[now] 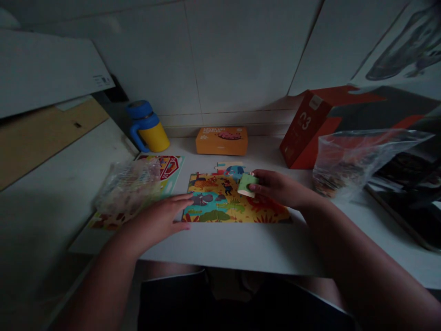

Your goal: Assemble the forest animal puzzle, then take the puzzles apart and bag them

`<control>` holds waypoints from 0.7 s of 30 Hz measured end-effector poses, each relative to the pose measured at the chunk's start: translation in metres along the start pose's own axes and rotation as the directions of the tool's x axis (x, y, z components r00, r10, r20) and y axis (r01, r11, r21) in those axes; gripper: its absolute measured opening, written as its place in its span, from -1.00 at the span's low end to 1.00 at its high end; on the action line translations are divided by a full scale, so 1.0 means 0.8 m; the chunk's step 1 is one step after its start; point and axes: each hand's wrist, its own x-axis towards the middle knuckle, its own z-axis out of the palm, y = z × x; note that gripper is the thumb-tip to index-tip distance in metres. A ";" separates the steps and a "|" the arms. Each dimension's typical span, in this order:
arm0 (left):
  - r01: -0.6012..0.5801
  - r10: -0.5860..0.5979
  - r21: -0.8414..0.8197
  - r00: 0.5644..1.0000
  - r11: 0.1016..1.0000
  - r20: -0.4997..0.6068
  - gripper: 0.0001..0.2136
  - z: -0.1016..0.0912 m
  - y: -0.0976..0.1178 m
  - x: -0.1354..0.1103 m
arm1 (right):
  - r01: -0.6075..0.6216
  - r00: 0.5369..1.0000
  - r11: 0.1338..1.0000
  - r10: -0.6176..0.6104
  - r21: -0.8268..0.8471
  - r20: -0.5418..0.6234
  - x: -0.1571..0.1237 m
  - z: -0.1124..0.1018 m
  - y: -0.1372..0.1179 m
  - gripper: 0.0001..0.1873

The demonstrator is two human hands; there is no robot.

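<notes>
Jigsaw puzzle (pixel 234 204) lies flat on the white desk (pixel 220 243), its bright cardboard scene of a hippo and greenery forming a rough rectangle directly between your hands, with a few loose pieces (pixel 231 170) at its far edge. Your left hand (pixel 156 223) is spread, its fingertips resting on the puzzle's left side, apparently to steady it. Your right hand (pixel 279 188) curves over the puzzle, pinching a pale green piece (pixel 247 185) at a tilt; the light is dim, so the thumb's exact place is hard to make out, and the pale face may be the piece's back. Beside your left hand, a crinkled clear plastic bag (pixel 127 188) lies over a glossy printed card (pixel 170 168). To the right, another clear bag (pixel 344 161) holds a jumble of small pieces within easy reach. Against the tiled wall stand a rectangular orange cardboard box (pixel 221 140), a red carton (pixel 303 131) on end and a blue-and-yellow plastic mug (pixel 147 128) with a curved handle.
</notes>
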 end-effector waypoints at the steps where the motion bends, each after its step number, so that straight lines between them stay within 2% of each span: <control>1: -0.002 0.002 0.016 1.000 1.000 0.017 -0.45 0.001 -0.003 -0.003 | -0.011 1.000 1.000 0.011 -0.003 0.012 0.001 0.004 -0.002 -0.55; 6: -0.091 0.083 0.104 0.994 0.990 0.076 -0.57 -0.008 0.003 0.008 | -0.040 0.999 0.985 0.039 -0.166 -0.014 0.003 0.012 -0.003 -0.55; 10: -0.163 0.135 0.218 0.981 0.962 0.139 -0.70 -0.014 0.017 0.009 | -0.066 0.998 0.988 0.068 -0.139 0.014 0.005 0.012 0.004 -0.57; 15: -0.184 0.179 0.323 0.983 0.928 0.044 -0.63 0.005 0.019 0.000 | -0.058 0.998 0.989 0.060 -0.138 0.009 0.006 0.015 0.005 -0.62; 18: -0.185 0.200 0.369 0.980 0.911 -0.001 -0.60 0.015 0.014 -0.003 | -0.058 0.998 0.974 0.055 -0.221 -0.021 0.007 0.018 0.002 -0.65; 21: -0.160 0.185 0.372 0.982 0.914 -0.032 -0.60 0.015 0.014 -0.004 | -0.055 0.998 0.957 0.045 -0.285 -0.043 0.008 0.019 0.002 -0.68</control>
